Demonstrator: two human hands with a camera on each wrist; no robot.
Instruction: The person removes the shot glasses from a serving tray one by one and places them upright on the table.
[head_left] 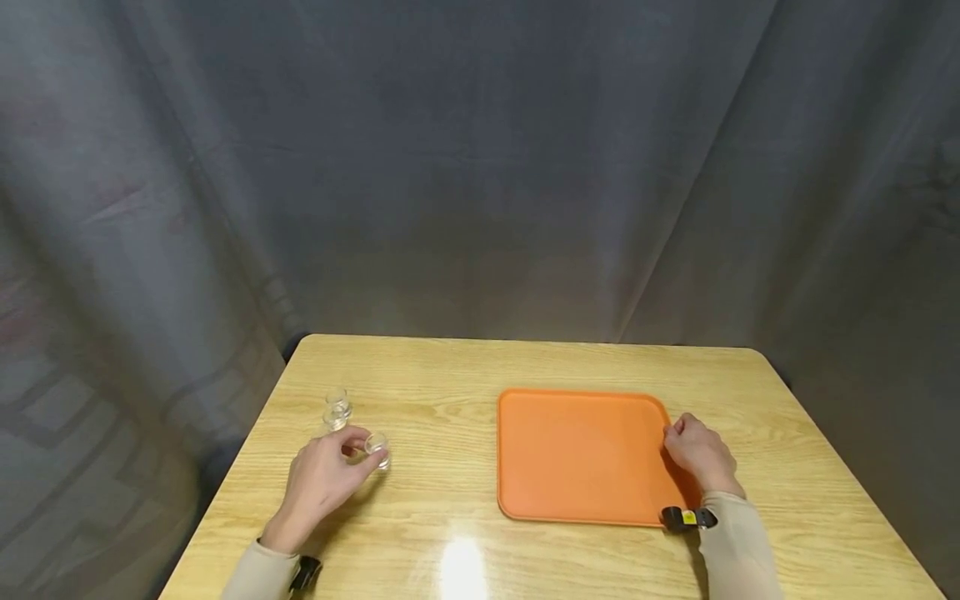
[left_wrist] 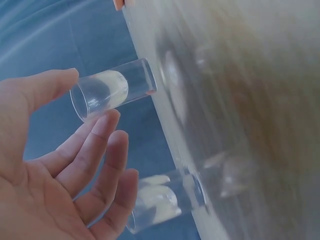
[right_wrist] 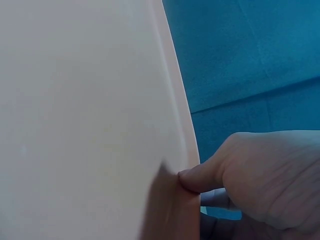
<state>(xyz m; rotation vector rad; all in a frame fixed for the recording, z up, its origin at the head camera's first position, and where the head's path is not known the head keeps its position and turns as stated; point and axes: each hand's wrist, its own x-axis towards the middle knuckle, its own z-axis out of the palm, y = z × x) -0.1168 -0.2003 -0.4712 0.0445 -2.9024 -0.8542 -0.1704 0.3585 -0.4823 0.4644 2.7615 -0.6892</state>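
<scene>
My left hand (head_left: 324, 477) is at the left of the table, with thumb and fingertips pinching a small clear glass (head_left: 377, 450) near its rim. That glass (left_wrist: 115, 89) stands upright with its base close to the tabletop. Just beyond the hand are more clear glasses (head_left: 337, 410), overlapping one another in the head view; in the left wrist view a glass (left_wrist: 167, 200) shows partly behind the fingers. On the right, my right hand (head_left: 701, 452) grips the right edge of a flat orange tray (head_left: 585, 458), thumb on top of the rim (right_wrist: 186, 125) and fingers partly hidden underneath.
The light wooden table (head_left: 435, 425) has rounded far corners. Grey curtains (head_left: 465, 183) hang behind it and at both sides. Bare tabletop lies between the glasses and the tray, with a bright light reflection near the front.
</scene>
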